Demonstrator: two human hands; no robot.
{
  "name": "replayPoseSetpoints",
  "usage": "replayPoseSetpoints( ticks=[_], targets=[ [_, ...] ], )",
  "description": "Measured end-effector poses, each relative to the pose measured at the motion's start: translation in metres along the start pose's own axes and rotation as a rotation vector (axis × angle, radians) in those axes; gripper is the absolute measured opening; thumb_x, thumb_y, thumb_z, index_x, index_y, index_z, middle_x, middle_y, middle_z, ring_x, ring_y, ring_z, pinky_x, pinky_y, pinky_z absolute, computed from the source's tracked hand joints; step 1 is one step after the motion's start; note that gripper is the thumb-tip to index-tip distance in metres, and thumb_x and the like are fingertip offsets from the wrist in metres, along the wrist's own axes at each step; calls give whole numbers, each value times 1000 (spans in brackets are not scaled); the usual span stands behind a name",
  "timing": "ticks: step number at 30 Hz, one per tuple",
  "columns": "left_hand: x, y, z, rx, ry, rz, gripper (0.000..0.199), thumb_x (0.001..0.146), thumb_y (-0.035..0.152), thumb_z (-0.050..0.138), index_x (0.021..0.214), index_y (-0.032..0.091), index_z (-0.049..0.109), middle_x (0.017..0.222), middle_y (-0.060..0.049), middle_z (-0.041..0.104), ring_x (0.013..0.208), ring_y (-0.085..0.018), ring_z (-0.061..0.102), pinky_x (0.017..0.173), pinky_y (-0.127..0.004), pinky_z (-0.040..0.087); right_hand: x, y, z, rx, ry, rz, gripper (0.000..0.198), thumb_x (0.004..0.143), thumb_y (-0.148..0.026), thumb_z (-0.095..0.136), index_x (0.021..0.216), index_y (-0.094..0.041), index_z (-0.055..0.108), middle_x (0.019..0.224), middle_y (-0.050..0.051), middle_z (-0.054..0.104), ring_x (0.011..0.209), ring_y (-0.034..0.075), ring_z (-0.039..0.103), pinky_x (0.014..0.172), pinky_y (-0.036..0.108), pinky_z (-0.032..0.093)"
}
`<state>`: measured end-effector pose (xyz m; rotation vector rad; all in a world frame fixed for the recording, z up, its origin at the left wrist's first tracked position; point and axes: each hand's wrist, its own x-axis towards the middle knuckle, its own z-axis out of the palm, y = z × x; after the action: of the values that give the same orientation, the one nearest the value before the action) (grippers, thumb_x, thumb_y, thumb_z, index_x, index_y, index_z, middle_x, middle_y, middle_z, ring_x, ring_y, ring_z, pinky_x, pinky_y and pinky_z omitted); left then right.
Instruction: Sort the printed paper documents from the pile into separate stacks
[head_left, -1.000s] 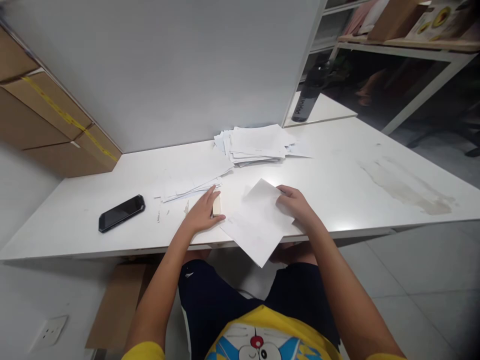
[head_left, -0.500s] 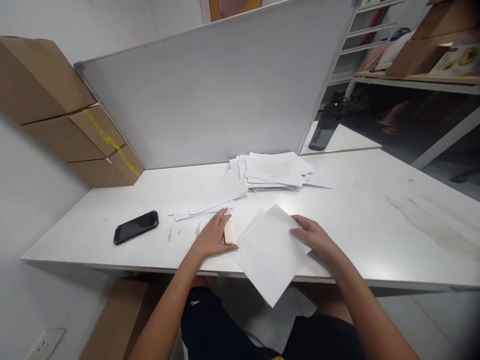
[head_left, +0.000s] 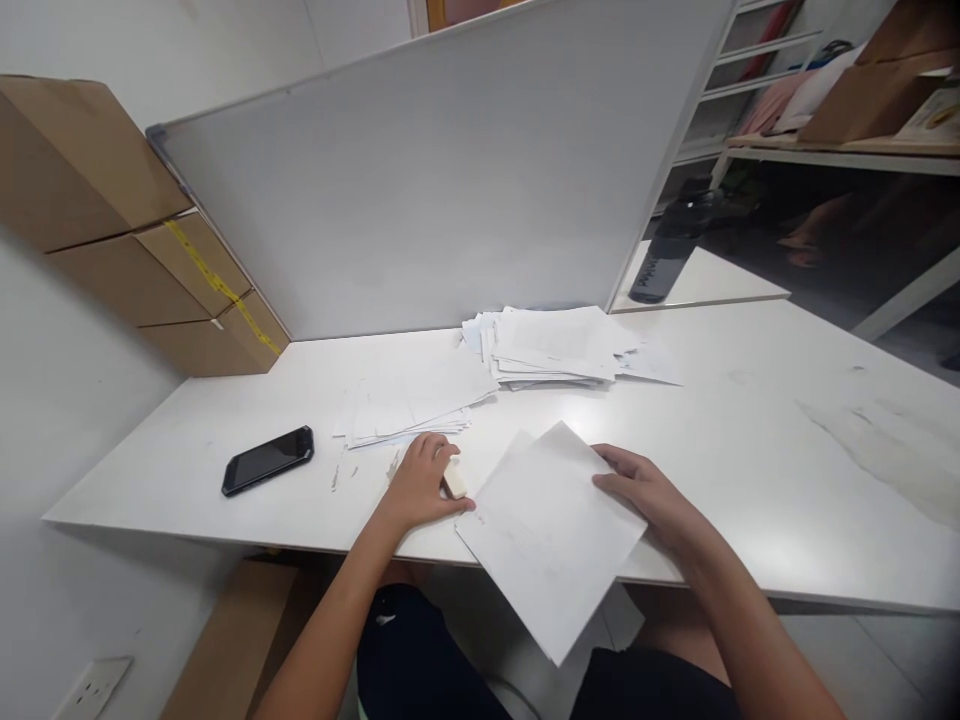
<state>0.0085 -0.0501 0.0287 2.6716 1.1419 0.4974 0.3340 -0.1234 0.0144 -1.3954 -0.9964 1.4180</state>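
My left hand (head_left: 425,484) is curled around a small cream block (head_left: 454,479) that looks like an eraser, just above the table. Its thumb tip meets the left corner of some white paper sheets (head_left: 551,535). These sheets lie turned like a diamond, with the near corner hanging past the table's front edge. My right hand (head_left: 637,484) pinches their right side, thumb on top and the other fingers partly hidden. Beyond my left hand lies a low spread of loose papers (head_left: 420,400). A thicker paper stack (head_left: 555,345) rests behind the sheets.
A black phone (head_left: 268,461) lies on the white table (head_left: 150,470) at left. A whiteboard (head_left: 420,190) stands along the back. Cardboard boxes (head_left: 90,160) are piled at the left wall, and a dark bottle (head_left: 670,245) stands at the back right.
The sheets have shifted slightly toward me, both hands moving a little with them. The cream block has tilted within my left fingers. The view has swung slightly.
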Motion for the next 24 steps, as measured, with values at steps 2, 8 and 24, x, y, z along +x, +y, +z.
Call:
replayPoseSetpoints(
  ticks=[2,8,24],
  targets=[
    [0,-1,0,-12,-1,0,69,73,71,67,119,21,55,124,-14,53,119,-35,46,102,-53,43,-1,-3,1,-18,8,-14,44,70,-36,68,112,-20,65,94,7,73,72,24,68,63,34,52],
    [1,-5,0,-44,-33,18,73,76,73,63,127,22,52,135,-16,49,134,-38,39,109,-55,38,1,-3,2,-122,21,-49,45,73,-38,68,116,-21,66,102,8,73,88,29,70,74,38,55],
    [4,-5,-3,-22,-169,66,91,78,75,58,150,24,36,161,-12,27,151,-38,12,121,-60,17,-1,1,5,-167,43,-45,44,81,-41,65,121,-26,65,115,6,70,102,32,67,83,39,54]
  ],
)
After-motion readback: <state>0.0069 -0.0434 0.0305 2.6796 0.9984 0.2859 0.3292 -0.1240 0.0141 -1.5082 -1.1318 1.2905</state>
